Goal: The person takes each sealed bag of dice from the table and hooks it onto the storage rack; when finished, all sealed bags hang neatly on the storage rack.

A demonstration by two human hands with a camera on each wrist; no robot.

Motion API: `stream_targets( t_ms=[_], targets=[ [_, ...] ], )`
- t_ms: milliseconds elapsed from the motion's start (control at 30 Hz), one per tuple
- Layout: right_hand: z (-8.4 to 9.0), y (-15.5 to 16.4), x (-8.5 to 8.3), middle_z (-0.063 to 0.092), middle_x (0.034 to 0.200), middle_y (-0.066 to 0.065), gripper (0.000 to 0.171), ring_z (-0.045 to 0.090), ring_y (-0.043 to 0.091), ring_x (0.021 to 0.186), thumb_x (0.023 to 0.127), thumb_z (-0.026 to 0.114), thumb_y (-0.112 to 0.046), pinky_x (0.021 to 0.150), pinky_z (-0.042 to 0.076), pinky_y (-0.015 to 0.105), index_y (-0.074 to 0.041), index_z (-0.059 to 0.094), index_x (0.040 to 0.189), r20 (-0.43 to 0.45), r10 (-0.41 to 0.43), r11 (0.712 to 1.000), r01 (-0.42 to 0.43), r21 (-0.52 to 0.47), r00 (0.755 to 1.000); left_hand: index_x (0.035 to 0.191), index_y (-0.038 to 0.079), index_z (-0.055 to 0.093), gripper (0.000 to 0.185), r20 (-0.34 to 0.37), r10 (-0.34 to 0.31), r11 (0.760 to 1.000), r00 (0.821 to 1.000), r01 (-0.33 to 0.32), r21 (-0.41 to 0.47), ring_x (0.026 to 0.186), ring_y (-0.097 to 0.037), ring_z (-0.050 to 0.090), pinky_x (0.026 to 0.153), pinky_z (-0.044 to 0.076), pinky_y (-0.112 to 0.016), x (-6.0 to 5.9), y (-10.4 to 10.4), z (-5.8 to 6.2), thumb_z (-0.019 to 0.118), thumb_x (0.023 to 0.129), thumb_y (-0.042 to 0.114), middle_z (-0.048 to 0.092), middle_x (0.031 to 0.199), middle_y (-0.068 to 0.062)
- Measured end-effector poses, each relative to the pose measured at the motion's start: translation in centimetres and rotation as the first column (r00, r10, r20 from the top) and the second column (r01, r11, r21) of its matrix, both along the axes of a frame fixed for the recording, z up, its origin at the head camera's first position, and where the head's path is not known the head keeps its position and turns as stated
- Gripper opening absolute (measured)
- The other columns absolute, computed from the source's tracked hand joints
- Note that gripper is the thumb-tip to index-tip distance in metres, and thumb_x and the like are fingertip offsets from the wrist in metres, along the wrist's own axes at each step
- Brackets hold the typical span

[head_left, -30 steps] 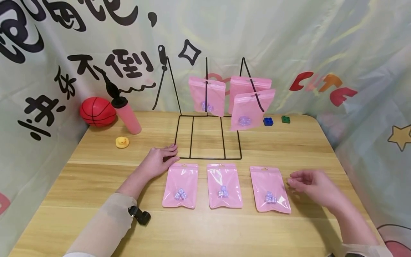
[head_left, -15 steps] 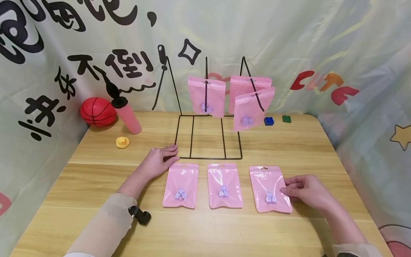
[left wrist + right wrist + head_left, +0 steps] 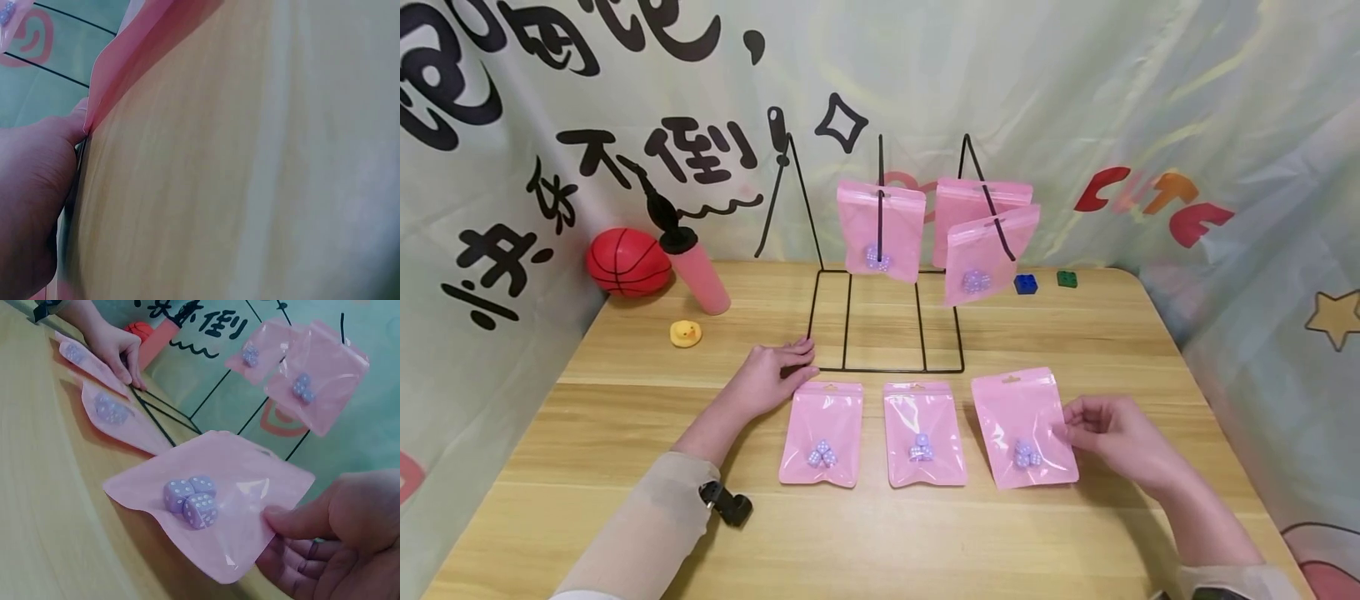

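Clock positions are read from the centre of the head view; the right pouch (image 3: 1021, 417) is found at four o'clock, pinched at its three-o'clock edge between thumb and fingers of the right hand (image 3: 1123, 442); it is held tilted above the table (image 3: 880, 533), a shadow cast below; whether its bottom edge is touching the wood cannot be told; three lilac dice (image 3: 192, 501) are seen inside; the left hand (image 3: 771, 375), at eight o'clock, is rested on the near corner of the black wire rack (image 3: 887, 370), fingers fairly straight and close together; the left pouch (image 3: 822, 417) is laid flat at seven o'clock, its top corner just beside the left thumb; the middle pouch (image 3: 923, 417) is laid flat at five o'clock; one hanging pouch (image 3: 900, 233) is hung on the rack's middle hook at twelve o'clock; on the right hook at two o'clock, a front pouch (image 3: 970, 258) is hung before a rear pouch (image 3: 949, 207); around nine o'clock a red ball (image 3: 628, 262), pink bottle (image 3: 697, 275) and yellow duck (image 3: 685, 333) are placed; at three o'clock, a blue brick (image 3: 1026, 284) and green brick (image 3: 1067, 279).
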State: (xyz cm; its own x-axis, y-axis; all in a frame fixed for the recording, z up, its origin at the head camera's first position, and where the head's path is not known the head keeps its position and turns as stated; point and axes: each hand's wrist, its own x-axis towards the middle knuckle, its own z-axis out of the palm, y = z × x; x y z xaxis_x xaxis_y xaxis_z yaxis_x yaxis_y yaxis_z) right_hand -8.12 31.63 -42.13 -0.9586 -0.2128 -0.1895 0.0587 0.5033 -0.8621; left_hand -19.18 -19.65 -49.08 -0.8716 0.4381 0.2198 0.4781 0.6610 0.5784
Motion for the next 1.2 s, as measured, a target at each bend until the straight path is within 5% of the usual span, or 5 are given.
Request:
stream_targets(
  t_ms=[467, 767, 1033, 1200],
  targets=[
    [3.9, -2.6, -0.6, 0.07, 0.08, 0.008, 0.006, 0.059, 0.016, 0.063, 0.093, 0.076, 0.007, 0.049, 0.049, 0.025, 0.004, 0.071, 0.096, -0.26, -0.023, 0.999, 0.03, 0.023, 0.965, 0.126, 0.0, 0.075, 0.034, 0.015, 0.008, 1.0, 1.0, -0.007, -0.012, 0.137, -0.029, 0.057, 0.116, 0.043, -0.049, 0.3, 0.2, 0.5, 0.078, 0.1, 0.02, 0.061, 0.144, -0.014],
    [6.3, -5.5, -1.8, 0.071, 0.081, 0.008, 0.013, 0.057, 0.017, 0.059, 0.089, 0.079, 0.01, 0.045, 0.043, 0.027, 0.0, 0.075, 0.094, -0.431, -0.021, 0.998, -0.004, -0.058, 0.902, 0.124, -0.002, 0.075, 0.032, -0.005, 0.002, 1.0, 1.0, -0.002, -0.001, 0.136, -0.032, 0.058, 0.114, 0.045, -0.048, 0.3, 0.3, 0.5, 0.079, 0.098, 0.017, 0.062, 0.142, -0.016],
    [8.2, -8.2, -2.9, 0.072, 0.082, 0.009, 0.014, 0.059, 0.017, 0.06, 0.087, 0.078, 0.016, 0.046, 0.046, 0.024, 0.004, 0.075, 0.093, -0.486, -0.006, 0.988, -0.069, -0.136, 0.874, 0.126, 0.0, 0.075, 0.033, 0.011, 0.011, 1.0, 1.0, -0.011, -0.002, 0.137, -0.028, 0.057, 0.116, 0.043, -0.049, 0.3, 0.2, 0.4, 0.079, 0.099, 0.02, 0.061, 0.144, -0.013],
    [8.8, -9.8, -3.5, 0.072, 0.082, 0.01, 0.015, 0.06, 0.016, 0.062, 0.088, 0.075, 0.017, 0.048, 0.047, 0.023, 0.003, 0.074, 0.093, -0.481, -0.003, 0.975, -0.105, -0.198, 0.877, 0.127, 0.001, 0.075, 0.035, 0.011, 0.023, 1.0, 1.0, -0.022, -0.008, 0.137, -0.027, 0.057, 0.119, 0.038, -0.055, 0.4, 0.1, 0.3, 0.078, 0.1, 0.022, 0.062, 0.144, -0.011]
  ],
)
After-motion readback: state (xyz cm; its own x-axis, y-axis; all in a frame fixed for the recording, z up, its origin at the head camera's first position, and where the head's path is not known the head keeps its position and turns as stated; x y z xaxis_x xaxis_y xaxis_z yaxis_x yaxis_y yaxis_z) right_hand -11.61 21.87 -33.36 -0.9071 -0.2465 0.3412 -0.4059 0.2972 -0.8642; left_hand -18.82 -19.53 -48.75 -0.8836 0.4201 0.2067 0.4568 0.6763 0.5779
